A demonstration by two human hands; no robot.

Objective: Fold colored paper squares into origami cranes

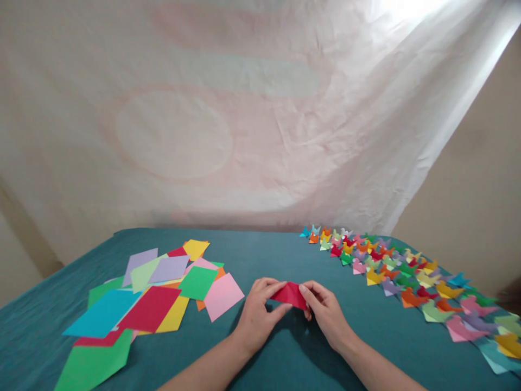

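A folded piece of red paper point(290, 295) is held between both hands just above the teal tablecloth point(268, 255). My left hand point(258, 312) pinches its left end with thumb and fingers. My right hand point(324, 310) pinches its right end, fingers curled over the fold. Both forearms come in from the bottom edge.
A loose spread of coloured paper squares point(154, 296) lies to the left. Several rows of small folded paper figures point(411, 274) run along the right side toward the near right corner. A pale cloth backdrop point(228, 119) hangs behind the table.
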